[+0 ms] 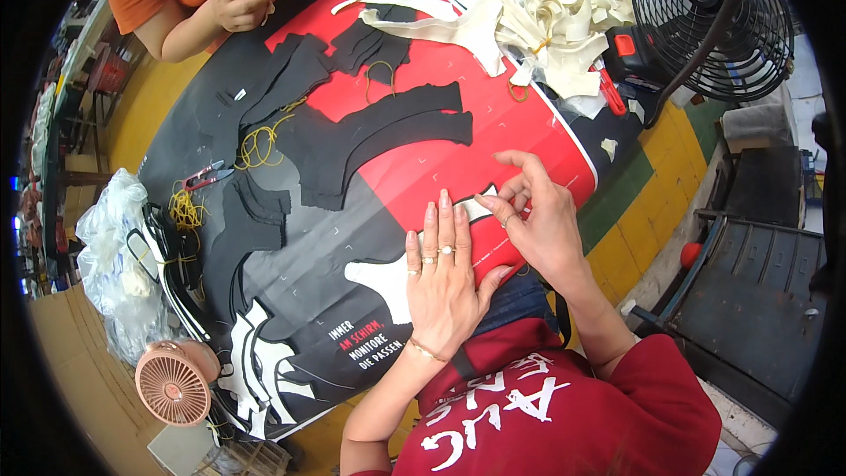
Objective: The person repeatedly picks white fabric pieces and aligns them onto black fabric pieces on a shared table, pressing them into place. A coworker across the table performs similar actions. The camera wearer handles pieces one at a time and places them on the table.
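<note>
A white piece point(383, 286) with black edging is lying on the near side of the red and black table point(529, 134). The left hand point(443, 278) is resting flat on it, fingers straight. The right hand's point(542, 216) thumb is touching its far end; whether it is pinching, one cannot tell. Beyond, black pieces point(352, 145) are lying.

Now matt white cut piece point(384, 284) | matt black cloth panels point(388, 119) | smooth, sheeny surface point(344, 234) | glossy, crinkled plastic bag point(116, 238)!
</note>
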Available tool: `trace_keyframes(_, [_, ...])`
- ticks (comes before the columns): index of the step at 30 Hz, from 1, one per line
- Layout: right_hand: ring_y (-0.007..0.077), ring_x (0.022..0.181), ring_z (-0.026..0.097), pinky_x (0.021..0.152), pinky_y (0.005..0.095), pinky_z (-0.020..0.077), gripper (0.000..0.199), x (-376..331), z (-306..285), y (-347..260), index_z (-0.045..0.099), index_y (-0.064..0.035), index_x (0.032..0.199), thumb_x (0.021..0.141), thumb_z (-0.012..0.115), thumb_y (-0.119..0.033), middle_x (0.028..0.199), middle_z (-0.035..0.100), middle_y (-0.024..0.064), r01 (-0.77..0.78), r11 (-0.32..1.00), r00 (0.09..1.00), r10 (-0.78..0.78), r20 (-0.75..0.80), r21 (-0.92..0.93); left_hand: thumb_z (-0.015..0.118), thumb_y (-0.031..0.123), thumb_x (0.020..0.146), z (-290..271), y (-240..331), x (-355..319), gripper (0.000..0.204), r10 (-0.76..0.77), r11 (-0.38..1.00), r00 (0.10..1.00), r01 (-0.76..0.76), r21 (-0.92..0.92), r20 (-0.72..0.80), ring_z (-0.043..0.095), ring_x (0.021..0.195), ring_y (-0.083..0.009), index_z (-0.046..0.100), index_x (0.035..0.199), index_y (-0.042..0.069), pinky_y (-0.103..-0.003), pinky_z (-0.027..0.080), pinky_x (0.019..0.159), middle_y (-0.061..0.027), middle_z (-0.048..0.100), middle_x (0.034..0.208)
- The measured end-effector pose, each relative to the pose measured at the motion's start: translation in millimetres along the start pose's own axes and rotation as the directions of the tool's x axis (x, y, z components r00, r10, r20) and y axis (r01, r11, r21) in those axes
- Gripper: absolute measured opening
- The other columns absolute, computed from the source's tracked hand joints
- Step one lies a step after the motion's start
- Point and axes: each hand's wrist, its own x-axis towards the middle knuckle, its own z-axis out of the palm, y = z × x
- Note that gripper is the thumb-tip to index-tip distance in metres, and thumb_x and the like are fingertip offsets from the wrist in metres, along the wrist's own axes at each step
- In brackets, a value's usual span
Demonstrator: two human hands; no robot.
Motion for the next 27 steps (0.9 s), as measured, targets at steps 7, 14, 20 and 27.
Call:
trace_keyframes(7, [0.0250,0.095,0.061,0.084,0.0396,0.0450,0.040,-7,8,9,0.061,-0.0087,0.115,0.082,0.080,-0.022,0.100,0.062,0.0075,0.108,0.910,0.968,-0.188,-0.167,-0.401,0.062,0.056,0.088,2,-1,-1,0.092,0.020,0.999,1.000,-0.021,-0.028,-0.009,0.022,0.152,-0.0326,0.034,0.153,-0.002,-0.049,0.016,0.122,-0.0193,0.024,0.164])
trace_keyframes(14, [0.0281,0.102,0.059,0.084,0.0412,0.0437,0.030,0,6,26,0.064,-0.0080,0.109,0.084,0.077,-0.019,0.105,0.063,0.0097,0.217,0.958,0.963,-0.241,-0.118,-0.188,0.064,0.049,0.090,4,-7,-4,0.088,0.049,0.980,0.989,-0.074,-0.183,-0.138,0.022,0.151,-0.0384,0.030,0.153,-0.002,-0.053,0.023,0.120,-0.0249,0.021,0.163])
trace_keyframes(20, [0.0215,0.087,0.055,0.077,0.0357,0.0437,0.026,-3,6,33,0.064,-0.0024,0.113,0.091,0.070,-0.013,0.099,0.061,0.0086,0.274,0.947,0.948,-0.296,-0.120,-0.171,0.066,0.039,0.092,0,-17,-30,0.074,-0.206,0.971,0.917,0.149,-0.187,-0.341,0.025,0.150,-0.0377,0.040,0.150,0.003,-0.054,0.024,0.118,-0.0229,0.025,0.162])
trace_keyframes(27, [0.0109,0.079,0.053,0.075,0.0277,0.0475,0.018,-13,2,23,0.063,0.0011,0.111,0.096,0.066,-0.008,0.091,0.062,0.0040,0.177,0.967,0.983,-0.166,-0.072,0.183,0.071,0.029,0.089,-12,-35,-77,0.028,-0.226,0.971,0.922,0.186,-0.151,-0.314,0.040,0.144,-0.0295,0.064,0.109,0.012,-0.047,0.028,0.115,-0.0131,0.046,0.152])
